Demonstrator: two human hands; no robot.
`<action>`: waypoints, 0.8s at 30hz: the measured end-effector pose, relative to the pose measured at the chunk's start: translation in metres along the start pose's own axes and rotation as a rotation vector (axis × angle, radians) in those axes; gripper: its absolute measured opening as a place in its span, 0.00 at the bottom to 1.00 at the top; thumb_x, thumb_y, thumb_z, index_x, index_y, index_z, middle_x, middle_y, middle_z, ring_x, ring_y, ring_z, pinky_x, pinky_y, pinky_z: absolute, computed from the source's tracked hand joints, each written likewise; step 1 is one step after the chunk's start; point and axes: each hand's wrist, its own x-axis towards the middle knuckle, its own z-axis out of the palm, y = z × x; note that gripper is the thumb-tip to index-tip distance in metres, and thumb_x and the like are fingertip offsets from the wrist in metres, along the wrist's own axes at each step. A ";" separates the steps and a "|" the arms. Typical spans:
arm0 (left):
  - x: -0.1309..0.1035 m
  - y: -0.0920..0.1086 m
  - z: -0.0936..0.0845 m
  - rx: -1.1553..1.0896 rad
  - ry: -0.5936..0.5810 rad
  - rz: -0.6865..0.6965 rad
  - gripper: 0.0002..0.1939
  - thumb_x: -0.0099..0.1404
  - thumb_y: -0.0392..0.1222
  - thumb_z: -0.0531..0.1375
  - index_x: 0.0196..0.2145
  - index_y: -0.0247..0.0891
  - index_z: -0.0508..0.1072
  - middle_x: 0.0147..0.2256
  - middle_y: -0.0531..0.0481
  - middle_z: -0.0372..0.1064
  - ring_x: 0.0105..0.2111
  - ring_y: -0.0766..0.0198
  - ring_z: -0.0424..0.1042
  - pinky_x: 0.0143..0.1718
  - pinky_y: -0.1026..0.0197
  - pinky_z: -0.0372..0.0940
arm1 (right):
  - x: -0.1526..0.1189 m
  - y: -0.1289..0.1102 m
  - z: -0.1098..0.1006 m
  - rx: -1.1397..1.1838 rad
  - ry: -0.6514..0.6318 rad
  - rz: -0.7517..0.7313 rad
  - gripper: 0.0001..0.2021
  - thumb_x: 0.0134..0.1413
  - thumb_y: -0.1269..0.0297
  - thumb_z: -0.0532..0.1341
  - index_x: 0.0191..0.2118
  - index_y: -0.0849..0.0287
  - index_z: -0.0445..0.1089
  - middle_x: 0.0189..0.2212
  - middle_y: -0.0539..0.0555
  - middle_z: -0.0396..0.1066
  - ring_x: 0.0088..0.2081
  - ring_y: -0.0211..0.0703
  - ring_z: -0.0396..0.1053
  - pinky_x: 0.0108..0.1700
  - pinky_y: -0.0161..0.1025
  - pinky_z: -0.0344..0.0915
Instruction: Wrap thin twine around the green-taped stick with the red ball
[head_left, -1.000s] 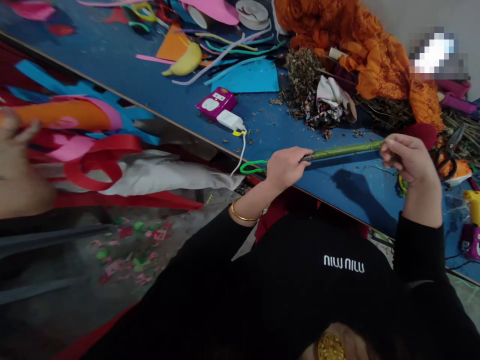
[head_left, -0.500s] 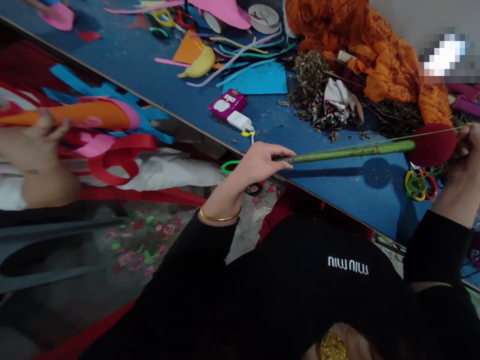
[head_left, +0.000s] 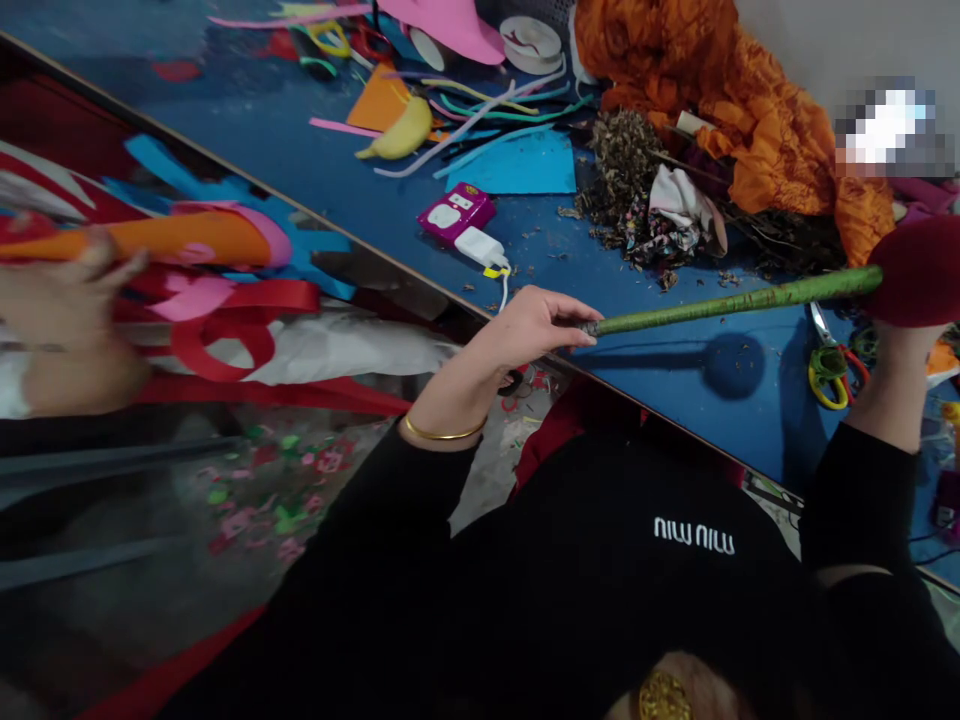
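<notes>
A stick wrapped in green thread [head_left: 739, 303] slants over the table, with a dark red ball-shaped head [head_left: 915, 270] on its right end. Between thumb and fingers, my left hand [head_left: 529, 325] pinches the bare grey tip at the stick's left end. The red head covers most of my right hand [head_left: 901, 345]; only its wrist side shows, so its fingers are hidden. Under that wrist lie scissors [head_left: 829, 378] with yellow and red handles, tangled with green thread.
On the blue table [head_left: 645, 385] are a purple box [head_left: 459, 208] with a white plug, a banana [head_left: 401, 130], dried plant bits [head_left: 626, 145] and orange cloth [head_left: 780, 120]. At left, a co-worker's hand [head_left: 75, 290] is beside an orange roll [head_left: 187, 238].
The stick and its red head have shifted right. My right hand has gone from right of the head to behind it, and the taut green thread no longer shows.
</notes>
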 end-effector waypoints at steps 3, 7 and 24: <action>0.004 0.012 0.009 -0.089 0.019 -0.011 0.20 0.51 0.44 0.73 0.42 0.34 0.86 0.26 0.51 0.78 0.23 0.68 0.70 0.28 0.64 0.67 | -0.002 -0.015 0.033 -0.511 0.482 0.399 0.10 0.62 0.79 0.61 0.35 0.65 0.80 0.41 0.75 0.79 0.52 0.52 0.75 0.60 0.49 0.65; 0.012 0.025 0.024 -0.164 0.003 -0.028 0.18 0.52 0.39 0.72 0.42 0.31 0.86 0.20 0.54 0.73 0.20 0.71 0.65 0.24 0.66 0.62 | 0.005 -0.062 0.103 -0.695 0.392 0.495 0.21 0.62 0.65 0.65 0.59 0.63 0.75 0.62 0.72 0.72 0.64 0.66 0.68 0.67 0.65 0.60; 0.035 0.011 0.057 -0.161 0.043 0.083 0.14 0.58 0.35 0.70 0.42 0.32 0.86 0.36 0.45 0.84 0.33 0.63 0.79 0.37 0.61 0.73 | 0.008 -0.138 0.221 0.579 0.350 0.054 0.16 0.70 0.50 0.61 0.33 0.50 0.78 0.43 0.54 0.78 0.54 0.48 0.75 0.64 0.53 0.69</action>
